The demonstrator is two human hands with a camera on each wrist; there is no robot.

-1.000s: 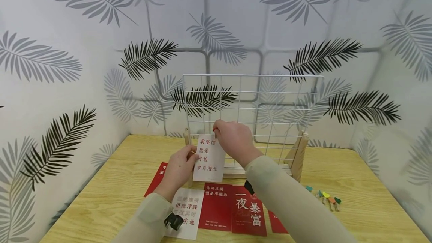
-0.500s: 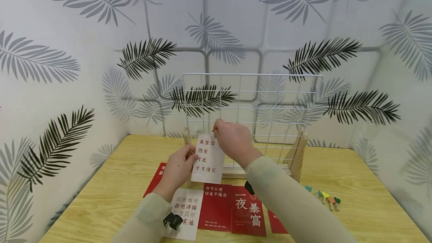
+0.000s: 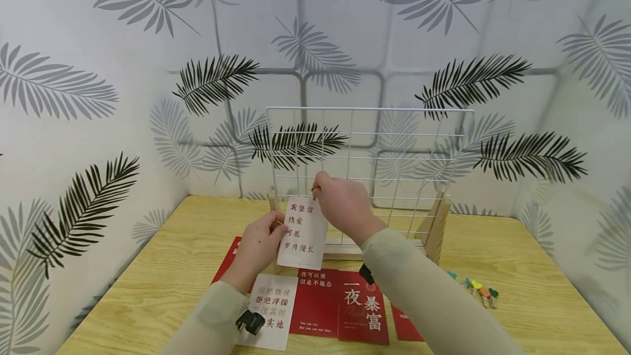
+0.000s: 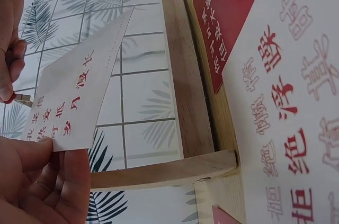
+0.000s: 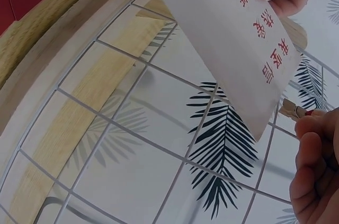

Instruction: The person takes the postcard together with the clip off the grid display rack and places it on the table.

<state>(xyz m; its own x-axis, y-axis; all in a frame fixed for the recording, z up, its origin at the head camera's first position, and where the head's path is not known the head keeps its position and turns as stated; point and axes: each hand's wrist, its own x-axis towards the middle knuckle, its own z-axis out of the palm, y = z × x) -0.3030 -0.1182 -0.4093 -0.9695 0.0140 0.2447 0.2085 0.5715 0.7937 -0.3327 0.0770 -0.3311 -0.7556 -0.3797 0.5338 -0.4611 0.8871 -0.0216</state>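
A white card with red Chinese characters point(image 3: 302, 240) stands up in front of the white wire grid point(image 3: 370, 109). Along its left edge, the left hand point(image 3: 257, 244) pinches it between thumb and fingers. The right hand point(image 3: 345, 205) is at the card's top edge, pinching a small wooden clothespin point(image 5: 291, 110) with a red end. In the right wrist view the clothespin's tip points at the card's upper edge, close to the grid wires. The left wrist view also shows the clothespin point(image 4: 22, 99) right beside the card's top.
Wooden feet point(image 3: 439, 229) support the grid on the table. In front lie a white card point(image 3: 273, 311), red cards point(image 3: 315, 305) and, partly covered by the left arm, another red card point(image 3: 229, 259). Several clothespins with coloured heart tops point(image 3: 475, 285) lie at the right.
The white card's lower end has swung slightly left and down. Both hands stay almost in place, still holding the card and the clothespin.
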